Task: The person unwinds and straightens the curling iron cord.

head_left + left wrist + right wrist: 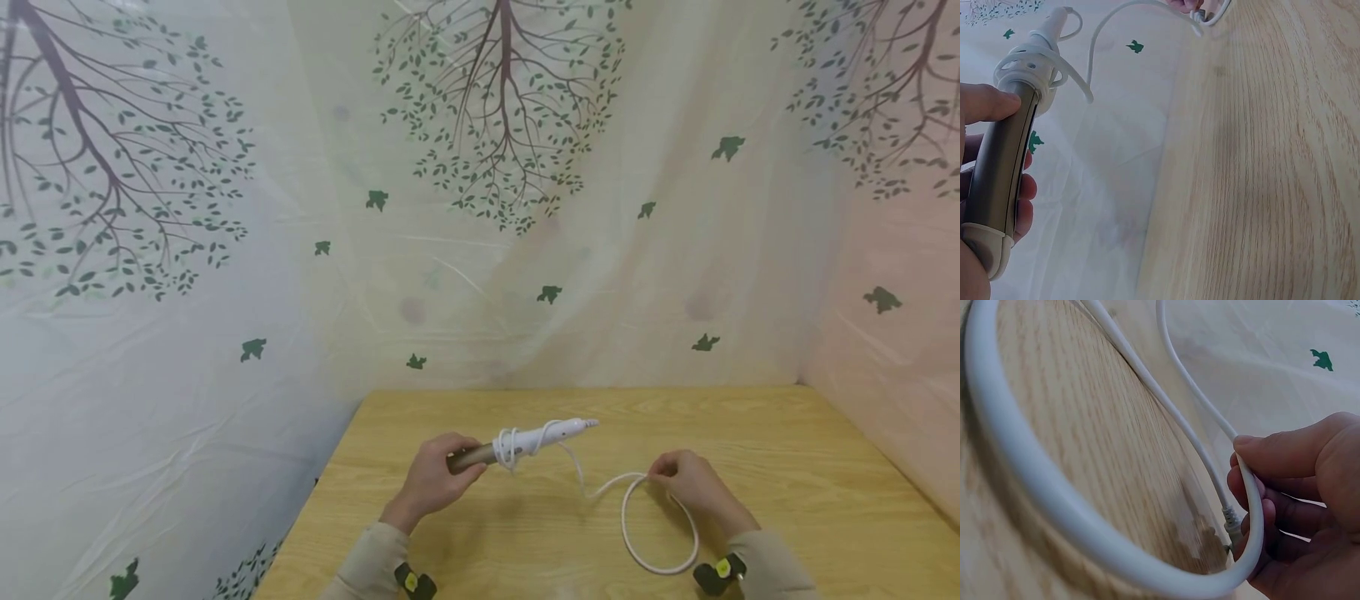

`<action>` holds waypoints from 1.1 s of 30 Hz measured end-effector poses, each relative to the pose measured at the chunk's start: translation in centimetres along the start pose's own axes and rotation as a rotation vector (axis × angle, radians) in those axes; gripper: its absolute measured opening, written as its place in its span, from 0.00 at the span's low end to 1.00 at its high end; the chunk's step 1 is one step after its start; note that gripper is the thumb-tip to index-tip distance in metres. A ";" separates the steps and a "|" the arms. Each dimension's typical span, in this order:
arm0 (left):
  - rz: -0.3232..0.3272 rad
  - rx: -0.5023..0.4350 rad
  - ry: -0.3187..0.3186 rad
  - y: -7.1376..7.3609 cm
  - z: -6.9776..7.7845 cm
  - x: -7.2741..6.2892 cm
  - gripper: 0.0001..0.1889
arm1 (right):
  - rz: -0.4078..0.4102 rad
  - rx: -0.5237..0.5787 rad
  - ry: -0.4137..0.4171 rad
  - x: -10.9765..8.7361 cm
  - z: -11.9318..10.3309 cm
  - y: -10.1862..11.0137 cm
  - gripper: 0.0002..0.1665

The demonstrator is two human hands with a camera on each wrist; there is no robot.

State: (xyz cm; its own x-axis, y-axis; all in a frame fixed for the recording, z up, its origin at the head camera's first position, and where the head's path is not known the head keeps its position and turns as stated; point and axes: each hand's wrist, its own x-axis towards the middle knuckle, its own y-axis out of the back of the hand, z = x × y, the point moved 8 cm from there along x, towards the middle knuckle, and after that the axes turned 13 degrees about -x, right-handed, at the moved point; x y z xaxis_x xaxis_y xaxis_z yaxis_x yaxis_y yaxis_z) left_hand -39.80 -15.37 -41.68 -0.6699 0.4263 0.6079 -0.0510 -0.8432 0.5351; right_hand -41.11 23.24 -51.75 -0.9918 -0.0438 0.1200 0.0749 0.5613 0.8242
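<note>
A hair straightener (540, 437) with a white handle and brown-gold barrel is held above the table, tilted slightly up to the right. My left hand (444, 477) grips its barrel; in the left wrist view the thumb (991, 103) lies along the top and fingers curl beneath. Several turns of white cord (1029, 56) wrap the handle. From there the cord runs to my right hand (693, 483), which pinches it between thumb and fingers. Below that hand hangs a round loop of cord (663, 572). A ribbed cord end (1230, 519) sits beside the right fingers, its tip partly hidden.
The wood-grain table (525, 542) lies beneath both hands. Pale plastic sheeting (480, 317) printed with trees and green leaves hangs behind the table and along both sides. Dark wrist cameras with straps sit at each sleeve.
</note>
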 end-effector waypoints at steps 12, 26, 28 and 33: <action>0.000 0.000 -0.006 0.0 0.2 0.1 0.12 | -0.013 0.024 0.021 -0.1 -0.1 -0.3 0.03; 0.004 0.004 0.000 0.0 0.3 0.1 0.12 | -0.033 0.031 0.071 -0.4 -0.4 -0.6 0.04; 0.000 0.004 0.004 0.0 0.2 0.0 0.12 | -0.041 0.026 0.071 -0.4 -0.4 -0.7 0.04; -0.003 0.002 0.015 0.0 0.1 0.0 0.12 | -0.066 0.030 0.063 -0.4 -0.6 -0.6 0.06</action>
State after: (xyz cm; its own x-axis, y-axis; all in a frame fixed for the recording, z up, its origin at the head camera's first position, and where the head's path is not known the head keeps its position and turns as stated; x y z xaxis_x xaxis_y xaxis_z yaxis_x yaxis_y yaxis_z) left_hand -39.74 -15.27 -41.61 -0.6806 0.4240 0.5975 -0.0513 -0.8411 0.5385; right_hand -40.65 22.39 -51.98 -0.9859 -0.1332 0.1010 0.0052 0.5796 0.8149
